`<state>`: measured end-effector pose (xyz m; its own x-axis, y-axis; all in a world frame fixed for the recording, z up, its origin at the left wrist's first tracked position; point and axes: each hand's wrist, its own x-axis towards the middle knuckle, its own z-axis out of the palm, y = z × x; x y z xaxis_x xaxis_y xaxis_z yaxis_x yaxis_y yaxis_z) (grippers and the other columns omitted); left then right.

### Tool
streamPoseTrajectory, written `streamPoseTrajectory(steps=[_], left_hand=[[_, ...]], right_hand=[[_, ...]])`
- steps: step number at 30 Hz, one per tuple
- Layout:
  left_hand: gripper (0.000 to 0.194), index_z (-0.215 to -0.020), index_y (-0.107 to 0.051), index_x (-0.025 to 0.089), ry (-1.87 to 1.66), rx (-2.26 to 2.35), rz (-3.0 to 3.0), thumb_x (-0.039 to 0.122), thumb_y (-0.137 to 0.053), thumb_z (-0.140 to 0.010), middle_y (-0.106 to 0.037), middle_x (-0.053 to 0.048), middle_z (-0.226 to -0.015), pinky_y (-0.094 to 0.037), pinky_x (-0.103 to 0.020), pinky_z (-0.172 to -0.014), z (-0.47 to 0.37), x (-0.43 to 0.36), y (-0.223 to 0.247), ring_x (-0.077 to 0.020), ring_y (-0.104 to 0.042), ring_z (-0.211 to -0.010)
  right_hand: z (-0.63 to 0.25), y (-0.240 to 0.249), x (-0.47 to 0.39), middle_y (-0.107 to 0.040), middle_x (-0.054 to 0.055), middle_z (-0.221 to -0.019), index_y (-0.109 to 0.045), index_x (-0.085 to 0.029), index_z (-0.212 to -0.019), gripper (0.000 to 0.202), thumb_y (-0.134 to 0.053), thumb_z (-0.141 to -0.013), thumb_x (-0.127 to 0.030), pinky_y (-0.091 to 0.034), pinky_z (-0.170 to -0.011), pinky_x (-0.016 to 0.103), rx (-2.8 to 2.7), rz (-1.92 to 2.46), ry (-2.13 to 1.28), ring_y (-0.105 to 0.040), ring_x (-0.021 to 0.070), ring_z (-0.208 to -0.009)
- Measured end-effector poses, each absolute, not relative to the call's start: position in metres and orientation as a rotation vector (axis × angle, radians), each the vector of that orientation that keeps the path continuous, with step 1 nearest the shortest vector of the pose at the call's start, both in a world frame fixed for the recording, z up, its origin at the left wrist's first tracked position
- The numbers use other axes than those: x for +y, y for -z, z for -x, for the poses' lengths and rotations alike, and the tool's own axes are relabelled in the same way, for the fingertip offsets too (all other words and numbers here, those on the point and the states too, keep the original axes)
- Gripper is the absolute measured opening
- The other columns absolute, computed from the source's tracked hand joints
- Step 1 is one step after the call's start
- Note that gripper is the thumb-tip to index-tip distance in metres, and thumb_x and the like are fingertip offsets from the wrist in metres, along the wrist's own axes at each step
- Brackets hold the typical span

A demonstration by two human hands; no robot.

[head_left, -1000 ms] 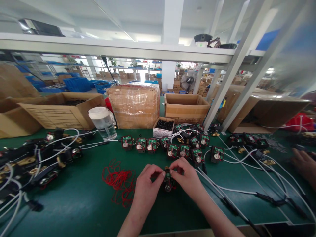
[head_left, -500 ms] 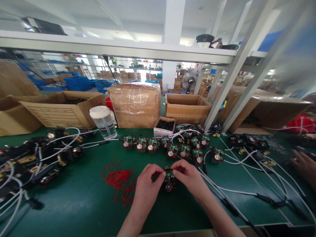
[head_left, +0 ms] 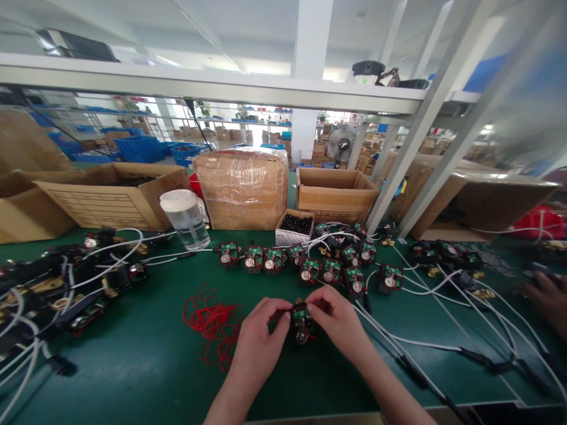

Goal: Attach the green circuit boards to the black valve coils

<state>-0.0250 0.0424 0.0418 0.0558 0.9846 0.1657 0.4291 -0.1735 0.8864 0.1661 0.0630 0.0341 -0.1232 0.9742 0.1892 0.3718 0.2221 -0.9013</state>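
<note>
Nearest, one circuit unit stands on the green table between the two hands, its board and round metal part facing the wearer, probably so that the upper edge stays within reach of both thumbs. The right hand has its grip pinched on that edge; the left hand rests its fingertips against the other side, though they are too small and shadowed to tell whether its grip is closed. One tangle of red wire lies beside the left hand, presumably for easy picking.

Beyond, at least ten similar units sit in a loose band, most turned face-forward, perhaps for quick checking (some overlap, so the count is a minimum). Behind them stand one small box of black parts, one lidded jug, one wrapped carton and one open carton.
</note>
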Motion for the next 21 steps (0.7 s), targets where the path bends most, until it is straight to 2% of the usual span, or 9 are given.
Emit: streamPoseTrajectory(steps=[6,12,17,21], left_hand=[[0.019,-0.095,-0.073,0.022,-1.063,1.396,-1.587,0.031,-0.058,-0.086,-0.073,-0.004,-0.093,-0.056,-0.035,-0.083,0.027,0.042,-0.041,-0.0208,-0.071,-0.088],[0.013,-0.087,-0.071,0.023,-1.109,1.487,-1.637,0.030,-0.061,-0.084,-0.071,-0.002,-0.087,-0.055,-0.034,-0.079,0.020,0.043,-0.037,-0.0201,-0.069,-0.082],[0.016,-0.090,-0.071,0.024,-1.099,1.463,-1.654,0.032,-0.057,-0.088,-0.071,-0.001,-0.090,-0.054,-0.032,-0.080,0.021,0.042,-0.038,-0.0193,-0.069,-0.085],[0.014,-0.087,-0.070,0.024,-1.084,1.492,-1.652,0.034,-0.060,-0.088,-0.070,0.000,-0.087,-0.053,-0.032,-0.078,0.020,0.045,-0.038,-0.0192,-0.068,-0.083]], right_hand=[[-0.164,-0.033,0.062,-0.058,0.000,-0.082,-0.067,-0.020,-0.085,0.007,-0.061,-0.087,-0.022,-0.046,-0.068,0.030,-1.681,1.289,-0.849,-0.057,0.0163,-0.073],[-0.164,-0.034,0.062,-0.057,0.001,-0.083,-0.067,-0.020,-0.083,0.009,-0.060,-0.088,-0.022,-0.045,-0.069,0.030,-1.712,1.284,-0.772,-0.057,0.0171,-0.075],[-0.173,-0.029,0.065,-0.060,0.002,-0.085,-0.069,-0.020,-0.093,0.018,-0.054,-0.094,-0.030,-0.044,-0.068,0.030,-1.650,1.242,-0.987,-0.057,0.0169,-0.075],[-0.173,-0.027,0.066,-0.060,0.001,-0.085,-0.068,-0.020,-0.091,0.008,-0.062,-0.088,-0.026,-0.045,-0.069,0.029,-1.651,1.232,-0.964,-0.057,0.0165,-0.076]])
